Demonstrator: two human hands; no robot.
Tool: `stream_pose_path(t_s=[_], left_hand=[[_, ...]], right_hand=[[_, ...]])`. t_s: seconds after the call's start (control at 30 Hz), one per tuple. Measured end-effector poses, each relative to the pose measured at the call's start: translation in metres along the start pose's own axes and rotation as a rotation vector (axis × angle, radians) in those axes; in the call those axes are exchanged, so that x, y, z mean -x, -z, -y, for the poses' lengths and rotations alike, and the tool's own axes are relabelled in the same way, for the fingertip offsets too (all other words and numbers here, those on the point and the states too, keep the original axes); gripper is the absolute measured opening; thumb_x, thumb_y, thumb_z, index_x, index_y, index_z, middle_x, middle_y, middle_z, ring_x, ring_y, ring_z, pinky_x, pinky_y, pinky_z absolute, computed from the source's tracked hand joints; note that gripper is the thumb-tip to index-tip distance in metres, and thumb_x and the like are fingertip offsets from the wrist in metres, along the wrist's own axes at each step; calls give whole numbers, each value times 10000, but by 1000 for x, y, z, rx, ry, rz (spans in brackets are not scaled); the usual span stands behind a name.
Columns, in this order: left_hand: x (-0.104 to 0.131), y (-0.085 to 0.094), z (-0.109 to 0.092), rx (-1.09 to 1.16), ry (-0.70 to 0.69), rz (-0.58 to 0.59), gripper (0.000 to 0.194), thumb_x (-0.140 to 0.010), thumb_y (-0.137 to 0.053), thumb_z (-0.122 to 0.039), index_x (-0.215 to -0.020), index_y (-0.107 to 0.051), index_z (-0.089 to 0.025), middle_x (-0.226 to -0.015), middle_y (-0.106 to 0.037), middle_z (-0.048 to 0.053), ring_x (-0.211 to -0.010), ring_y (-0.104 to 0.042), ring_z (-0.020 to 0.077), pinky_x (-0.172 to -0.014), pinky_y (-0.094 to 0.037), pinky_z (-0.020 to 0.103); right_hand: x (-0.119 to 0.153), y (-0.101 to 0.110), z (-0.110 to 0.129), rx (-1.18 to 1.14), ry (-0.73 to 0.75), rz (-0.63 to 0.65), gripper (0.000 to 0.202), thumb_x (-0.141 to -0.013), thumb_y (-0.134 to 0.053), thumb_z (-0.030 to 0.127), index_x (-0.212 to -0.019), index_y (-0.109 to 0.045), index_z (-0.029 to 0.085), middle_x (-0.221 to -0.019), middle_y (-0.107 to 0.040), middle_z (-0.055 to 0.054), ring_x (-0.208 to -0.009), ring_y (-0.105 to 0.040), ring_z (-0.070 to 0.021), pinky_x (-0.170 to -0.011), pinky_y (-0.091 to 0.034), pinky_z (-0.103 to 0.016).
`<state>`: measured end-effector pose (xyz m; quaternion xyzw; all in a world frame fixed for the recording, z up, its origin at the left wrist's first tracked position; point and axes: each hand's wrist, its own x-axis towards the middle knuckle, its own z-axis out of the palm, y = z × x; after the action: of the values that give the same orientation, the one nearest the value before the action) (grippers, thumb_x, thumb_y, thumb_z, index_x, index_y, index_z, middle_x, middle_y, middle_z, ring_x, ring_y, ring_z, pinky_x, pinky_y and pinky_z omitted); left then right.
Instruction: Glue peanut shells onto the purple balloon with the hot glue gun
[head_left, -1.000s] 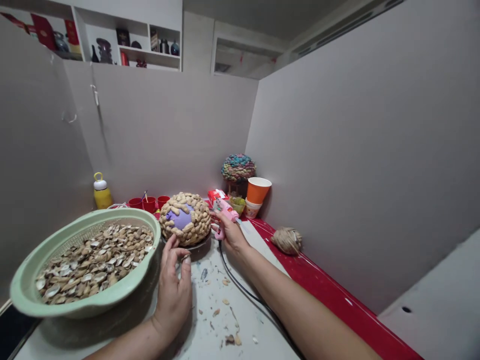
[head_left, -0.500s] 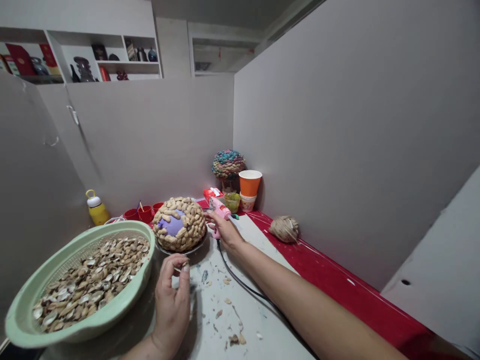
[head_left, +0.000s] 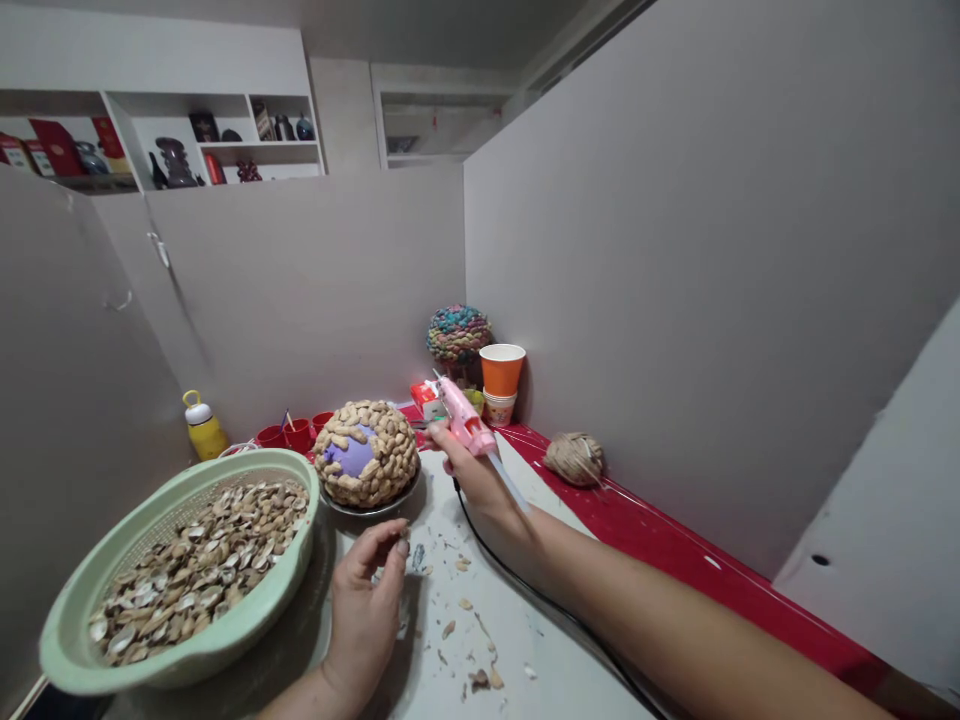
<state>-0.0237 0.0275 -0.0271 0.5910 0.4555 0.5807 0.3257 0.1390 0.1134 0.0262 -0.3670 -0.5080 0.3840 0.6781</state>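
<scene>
My right hand [head_left: 469,465] grips a pink hot glue gun [head_left: 466,420], its nozzle tilted up and away, a translucent glue stick jutting from the back. My left hand [head_left: 367,590] pinches a small peanut shell [head_left: 403,532] between thumb and fingers; most of the shell is hidden. In front of both hands a purple balloon [head_left: 349,458], largely covered with peanut shells, rests on a metal dish [head_left: 373,511]. To the left, a pale green basket [head_left: 172,668] holds many loose shell halves.
Shell scraps [head_left: 480,680] lie on the white board [head_left: 540,640]. A black cord [head_left: 517,585] runs under my right forearm. Behind stand red cups [head_left: 298,436], a yellow bottle [head_left: 206,435], an orange paper cup [head_left: 502,372] and a colourful shell-covered tree [head_left: 459,333]. Twine [head_left: 574,458] sits right.
The glue gun has been lifted and brought nearer in my right hand, its rear swinging right. My left hand appears slightly further right, still pinching the shell. The view has shifted a little.
</scene>
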Motion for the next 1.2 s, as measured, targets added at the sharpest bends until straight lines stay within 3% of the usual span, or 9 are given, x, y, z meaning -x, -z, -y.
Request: stream_pose_path(t_s=[0.1,0.27,0.37,0.53,0.83,1.2], left_hand=[[-1,-1,-1,19,13,8,220,-798,-682,-322,-973,-742,-203,-932,-744,74,-858,-653,213,-790,-507,295],[-5,-1,-15,154,95,16,232,-752,-730,-311,-952,-711,-197,-827,-721,34,-742,-633,167,-687,-515,250],[-6,-1,-25,218,156,4,206,-707,-772,-310,-843,-680,-186,-722,-682,-2,-668,-611,138,-641,-509,225],[-7,-1,-31,249,230,15,249,-667,-805,-324,-812,-672,-172,-683,-670,-11,-633,-613,133,-630,-520,233],[-7,0,-32,233,216,58,202,-717,-787,-301,-836,-690,-171,-749,-684,-5,-683,-612,127,-674,-518,235],[-10,4,-37,145,175,110,179,-758,-756,-327,-795,-690,-165,-675,-656,-18,-652,-577,112,-645,-473,205]], right_hand=[[30,3,6,16,30,64,252,-799,-684,422,-850,-594,192,-804,-612,-15,-695,-542,-162,-618,-430,-280],[58,7,11,50,82,317,183,-806,-694,321,-858,-598,174,-784,-588,-5,-686,-532,-149,-652,-444,-278],[59,9,11,72,121,410,164,-817,-684,275,-904,-585,176,-828,-606,-12,-709,-558,-150,-658,-458,-271],[53,12,13,69,123,445,164,-807,-694,251,-897,-577,181,-840,-610,-11,-715,-571,-146,-656,-459,-261],[52,16,18,182,189,539,167,-821,-688,274,-809,-546,187,-760,-560,12,-654,-518,-137,-612,-411,-249],[47,21,21,223,231,608,223,-842,-669,367,-811,-546,184,-772,-564,-6,-671,-511,-154,-612,-404,-259]])
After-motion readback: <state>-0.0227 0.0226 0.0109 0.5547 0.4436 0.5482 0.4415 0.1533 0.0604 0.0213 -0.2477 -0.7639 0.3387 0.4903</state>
